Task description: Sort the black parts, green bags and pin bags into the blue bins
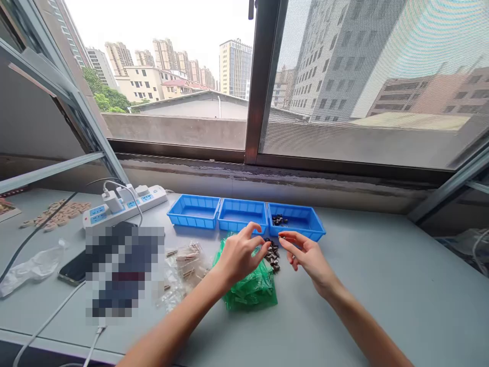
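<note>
My left hand (242,253) hovers over a heap of green plastic bags (252,288), its thumb and forefinger curved and apart with nothing visible between them. To its right, my right hand (303,252) pinches a small dark piece at its fingertips, too small to make out fully. Between the two hands lies a pile of small dark-and-metallic parts (273,257), partly covered by my left fingers. Just behind my right hand is the right blue bin (305,232), with several similar dark parts (279,220) in its left end.
The middle blue bin (242,206) and left blue bin (194,221) adjoin it in a row. Clear bags of small pins (189,260) lie left of the green ones. Further left are a phone (72,267), a power strip (153,199), cables and wooden pieces (57,214). A window stands behind.
</note>
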`<state>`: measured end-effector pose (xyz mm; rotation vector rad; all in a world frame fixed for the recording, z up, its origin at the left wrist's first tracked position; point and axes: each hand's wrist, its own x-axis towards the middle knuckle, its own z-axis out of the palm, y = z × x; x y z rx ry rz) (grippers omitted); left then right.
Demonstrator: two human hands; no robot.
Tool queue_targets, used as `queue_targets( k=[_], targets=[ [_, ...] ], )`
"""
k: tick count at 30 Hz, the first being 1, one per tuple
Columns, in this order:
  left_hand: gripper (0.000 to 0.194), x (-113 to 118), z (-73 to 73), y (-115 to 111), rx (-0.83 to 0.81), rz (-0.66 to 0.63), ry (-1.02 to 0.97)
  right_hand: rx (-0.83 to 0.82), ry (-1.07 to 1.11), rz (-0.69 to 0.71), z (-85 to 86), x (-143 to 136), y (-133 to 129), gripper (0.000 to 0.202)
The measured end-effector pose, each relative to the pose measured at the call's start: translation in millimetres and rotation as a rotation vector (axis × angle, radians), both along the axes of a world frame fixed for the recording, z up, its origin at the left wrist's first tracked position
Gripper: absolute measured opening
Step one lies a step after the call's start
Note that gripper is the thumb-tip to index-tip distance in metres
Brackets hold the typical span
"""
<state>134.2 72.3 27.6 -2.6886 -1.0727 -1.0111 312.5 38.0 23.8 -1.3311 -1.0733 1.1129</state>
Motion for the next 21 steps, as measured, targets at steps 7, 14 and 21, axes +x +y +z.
queue_targets(
  k=[7, 14, 21],
  targets=[
    [0.022, 0.5, -1.3, 0.1, -0.002, -0.018, 0.039, -0.020, 0.005, 0.043, 1.7, -5.2, -3.6, 0.042],
    [0.024, 1.8, -3.0, 0.2, -0.005, -0.016, 0.063, -0.046, -0.061, 0.125, 0.0, -5.9, -4.1, 0.045],
    [0.020, 4.2, -3.8, -2.1, 0.000, -0.032, 0.016, -0.030, -0.031, 0.080, -1.7, -5.2, -3.7, 0.042]
  ],
)
